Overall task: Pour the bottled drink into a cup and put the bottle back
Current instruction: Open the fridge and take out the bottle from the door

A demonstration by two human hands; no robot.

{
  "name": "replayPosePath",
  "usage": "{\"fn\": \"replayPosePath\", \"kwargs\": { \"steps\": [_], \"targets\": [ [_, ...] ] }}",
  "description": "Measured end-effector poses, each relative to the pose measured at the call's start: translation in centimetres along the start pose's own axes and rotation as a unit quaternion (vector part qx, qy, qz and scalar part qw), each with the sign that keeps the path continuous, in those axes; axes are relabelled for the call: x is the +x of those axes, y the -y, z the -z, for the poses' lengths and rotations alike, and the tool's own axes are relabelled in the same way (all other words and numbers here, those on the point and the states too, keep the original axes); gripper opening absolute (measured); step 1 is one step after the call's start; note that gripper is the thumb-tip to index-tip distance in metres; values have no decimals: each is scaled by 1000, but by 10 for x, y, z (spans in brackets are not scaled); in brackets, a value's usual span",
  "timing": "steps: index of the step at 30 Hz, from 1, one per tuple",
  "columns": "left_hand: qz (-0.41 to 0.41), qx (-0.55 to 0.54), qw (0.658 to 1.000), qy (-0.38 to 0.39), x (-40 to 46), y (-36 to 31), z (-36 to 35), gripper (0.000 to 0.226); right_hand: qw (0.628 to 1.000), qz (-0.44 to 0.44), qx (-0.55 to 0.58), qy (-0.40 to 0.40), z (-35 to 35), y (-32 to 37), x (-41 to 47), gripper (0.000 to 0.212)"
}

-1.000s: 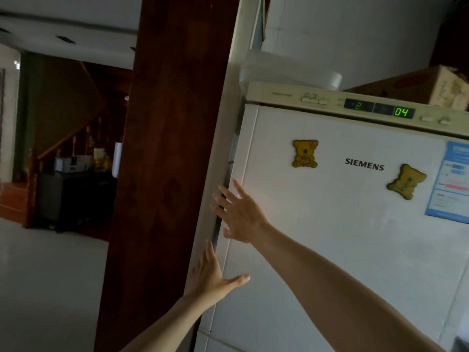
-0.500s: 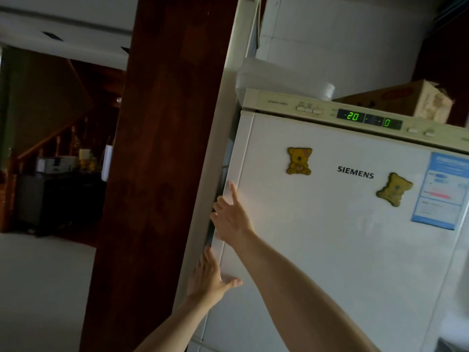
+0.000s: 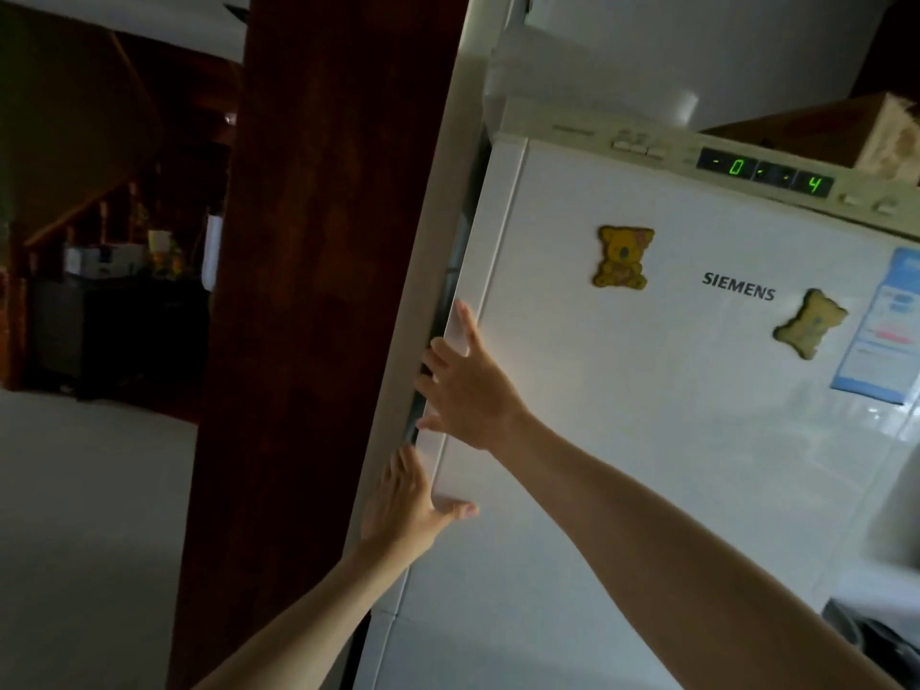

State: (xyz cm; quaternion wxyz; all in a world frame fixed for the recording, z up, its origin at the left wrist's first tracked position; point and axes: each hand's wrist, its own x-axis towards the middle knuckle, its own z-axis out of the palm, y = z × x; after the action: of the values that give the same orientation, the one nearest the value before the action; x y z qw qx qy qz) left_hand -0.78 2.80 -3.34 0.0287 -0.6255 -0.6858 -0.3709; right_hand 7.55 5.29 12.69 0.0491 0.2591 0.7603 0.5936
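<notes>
A tall white fridge fills the right half of the view, its upper door (image 3: 672, 440) closed or nearly so. My right hand (image 3: 465, 385) rests on the door's left edge, fingers curled around into the dark gap beside it. Just below, my left hand (image 3: 405, 510) is pressed to the same edge, fingers tucked behind it and thumb lying on the door front. No bottle or cup is in sight.
A dark wooden pillar (image 3: 318, 291) stands close on the left of the fridge. A cardboard box (image 3: 841, 132) and a white container (image 3: 587, 82) sit on top. Two yellow bear magnets (image 3: 622, 257) and a blue label (image 3: 891, 331) are on the door. Open floor lies left.
Both hands have closed in on the door's left edge; the right fingers, spread on the door front a second ago, now hook into the gap. The view has moved closer.
</notes>
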Motion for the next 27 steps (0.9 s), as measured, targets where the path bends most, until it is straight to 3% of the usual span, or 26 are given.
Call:
{"fn": "replayPosePath", "kwargs": {
  "steps": [5,11,16,27],
  "targets": [
    [-35,-25,998,-53,-26,2,1,85,998,-22,18,-52,16,14,-16,68],
    [-83,-10,995,-63,-68,7,19,87,991,-52,57,-113,48,32,-50,48],
    [-76,-3,995,-59,-117,-10,36,84,985,-61,110,-118,76,46,-87,48],
    [-24,-17,999,-45,-242,-97,63,116,963,-61,210,-159,155,39,-228,33]
  ]
}}
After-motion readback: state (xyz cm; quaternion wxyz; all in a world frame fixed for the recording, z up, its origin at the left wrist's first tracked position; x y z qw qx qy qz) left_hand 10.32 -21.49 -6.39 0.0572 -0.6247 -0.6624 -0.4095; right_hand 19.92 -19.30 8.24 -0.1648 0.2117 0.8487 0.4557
